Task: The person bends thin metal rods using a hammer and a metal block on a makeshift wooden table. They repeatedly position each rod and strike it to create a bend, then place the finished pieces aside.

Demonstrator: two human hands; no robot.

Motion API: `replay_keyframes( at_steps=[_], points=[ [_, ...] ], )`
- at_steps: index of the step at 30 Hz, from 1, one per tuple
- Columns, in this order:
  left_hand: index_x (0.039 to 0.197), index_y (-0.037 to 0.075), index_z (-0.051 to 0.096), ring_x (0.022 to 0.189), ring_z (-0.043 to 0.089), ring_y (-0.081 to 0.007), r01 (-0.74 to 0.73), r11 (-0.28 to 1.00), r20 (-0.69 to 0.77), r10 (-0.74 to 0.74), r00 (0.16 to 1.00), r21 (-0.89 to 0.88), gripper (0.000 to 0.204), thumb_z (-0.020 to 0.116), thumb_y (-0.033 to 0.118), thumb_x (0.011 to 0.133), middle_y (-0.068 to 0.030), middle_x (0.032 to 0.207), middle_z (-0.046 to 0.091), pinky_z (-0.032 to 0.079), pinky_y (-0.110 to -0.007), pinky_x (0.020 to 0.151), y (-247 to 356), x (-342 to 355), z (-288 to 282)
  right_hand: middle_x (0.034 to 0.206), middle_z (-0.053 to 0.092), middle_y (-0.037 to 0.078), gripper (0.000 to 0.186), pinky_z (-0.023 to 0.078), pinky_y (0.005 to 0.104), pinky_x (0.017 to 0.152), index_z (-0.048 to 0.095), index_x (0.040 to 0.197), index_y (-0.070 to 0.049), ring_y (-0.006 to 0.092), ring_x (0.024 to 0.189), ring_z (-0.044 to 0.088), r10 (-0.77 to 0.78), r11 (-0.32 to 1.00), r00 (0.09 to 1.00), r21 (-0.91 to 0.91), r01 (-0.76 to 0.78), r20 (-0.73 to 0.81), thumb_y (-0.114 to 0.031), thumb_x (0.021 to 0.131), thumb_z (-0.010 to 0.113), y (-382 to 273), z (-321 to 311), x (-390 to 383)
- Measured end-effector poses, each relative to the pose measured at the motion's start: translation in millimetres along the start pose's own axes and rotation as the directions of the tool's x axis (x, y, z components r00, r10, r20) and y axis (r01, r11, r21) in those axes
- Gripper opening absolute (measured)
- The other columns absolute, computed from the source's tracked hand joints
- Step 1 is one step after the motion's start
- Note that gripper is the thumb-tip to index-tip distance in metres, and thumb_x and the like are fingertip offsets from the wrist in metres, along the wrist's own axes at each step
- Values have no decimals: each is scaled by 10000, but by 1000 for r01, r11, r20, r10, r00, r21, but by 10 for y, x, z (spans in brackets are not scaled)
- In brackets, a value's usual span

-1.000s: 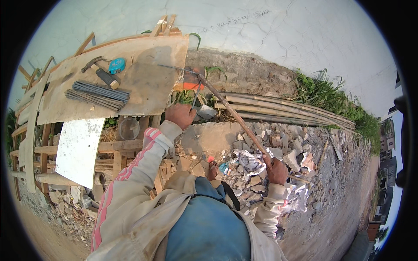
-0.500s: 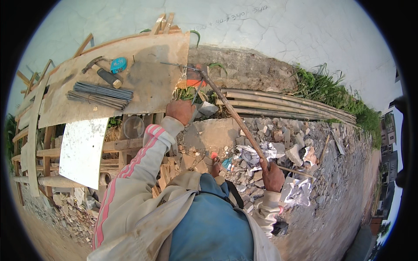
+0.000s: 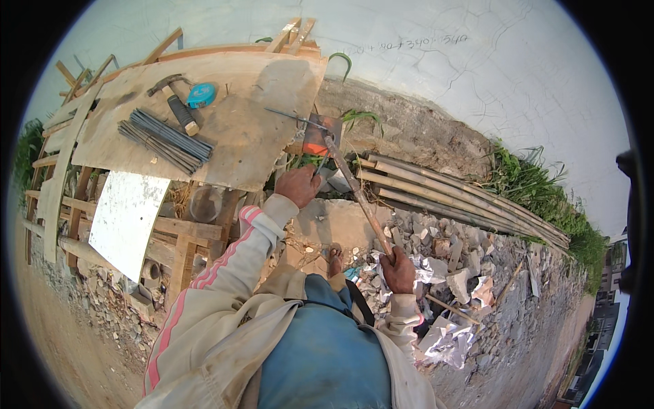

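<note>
My right hand is closed around a long rusty bar, which slants away up to the edge of the plywood. At the bar's far end a thin dark steel rod passes by an orange and dark block. The rod's near part appears bent back toward me, and my left hand grips it there. On the plywood sheet lie a claw hammer, a blue tape measure and a bundle of cut steel rods.
Several bamboo poles lie along the base of the cracked wall. Broken rubble and crumpled foil-like sheets cover the ground at right. A white board leans on the timber frame. Grass grows far right.
My right hand has swung the bar's near end to the left, closer to my body. My left hand stays on the rod. The whole view has shifted slightly.
</note>
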State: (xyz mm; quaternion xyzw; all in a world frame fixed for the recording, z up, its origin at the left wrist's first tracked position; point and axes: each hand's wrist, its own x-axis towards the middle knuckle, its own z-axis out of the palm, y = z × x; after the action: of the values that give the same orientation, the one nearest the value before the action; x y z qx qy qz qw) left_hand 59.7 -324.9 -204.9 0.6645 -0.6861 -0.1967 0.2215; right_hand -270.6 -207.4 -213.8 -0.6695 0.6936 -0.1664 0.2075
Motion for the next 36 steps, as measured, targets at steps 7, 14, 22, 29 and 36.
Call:
replay_keyframes(
  at_steps=[7,14,22,29,36],
  points=[
    [1022,11,559,600,603,-100,220,522,210,-79,975,-824,213,527,220,1042,-27,720,599,502,-250,560,407,4,-139,554,508,132,320,405,410,517,578,764,-20,243,499,499,-85,965,995,253,72,43,-281,832,749,302,-299,550],
    [1136,6,581,681,560,-77,71,447,-6,-168,986,-892,246,499,226,1063,-16,782,549,494,-248,591,1093,-291,-139,695,490,-36,195,357,244,586,595,827,-30,77,663,407,-213,736,977,655,171,-15,-125,912,743,252,-548,1357],
    [1139,46,621,554,314,-22,182,165,96,-425,900,-969,252,480,235,1050,69,708,381,255,-197,483,1319,-548,-147,952,640,40,322,497,273,846,652,1199,-3,123,932,605,-562,569,817,656,496,-129,-201,952,710,-239,-570,2534],
    [1062,38,648,548,308,-20,213,19,191,-371,909,-977,258,494,244,1036,84,678,359,233,-198,455,1118,-754,-61,938,695,81,347,527,289,796,646,1173,25,147,856,652,-668,531,676,836,141,310,-240,955,701,-605,-55,2877],
    [1042,23,608,657,556,-299,223,772,-322,-483,814,-595,294,468,282,1037,-107,740,576,434,-405,627,567,-467,81,758,662,64,217,495,253,542,631,1061,44,113,571,603,-630,591,641,806,28,440,-130,939,670,-861,-57,2894]
  ],
)
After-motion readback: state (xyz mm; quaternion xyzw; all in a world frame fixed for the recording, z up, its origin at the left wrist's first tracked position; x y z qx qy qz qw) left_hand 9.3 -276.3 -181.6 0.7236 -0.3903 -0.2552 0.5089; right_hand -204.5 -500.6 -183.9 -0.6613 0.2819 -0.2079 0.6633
